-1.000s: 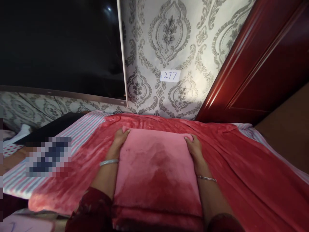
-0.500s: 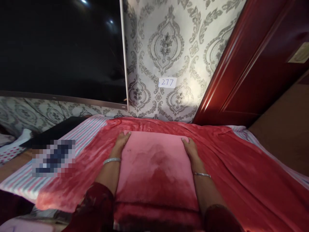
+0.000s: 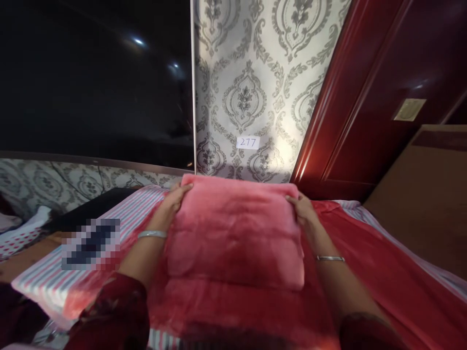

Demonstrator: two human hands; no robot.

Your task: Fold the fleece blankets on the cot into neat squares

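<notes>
A pink plush cloth, folded into a thick rectangle, is held by its far corners, tilted up over the red blanket. My left hand grips the left far corner, thumb on top and the other fingers mostly hidden behind. At the right far corner my right hand pinches the cloth the same way. A lower layer with a rounded edge shows along the near side of the bundle. Whether anything stiff is inside the folds, I cannot tell.
Striped cloth lies under the blanket, with a dark blurred object on its left part. A large black screen stands behind on the left. A dark red door and a brown box-like panel are on the right.
Both hands have lifted the far edge of the pink piece upward. Its surface, smooth and flat before, now shows plush, creased layers. The view has shifted slightly.
</notes>
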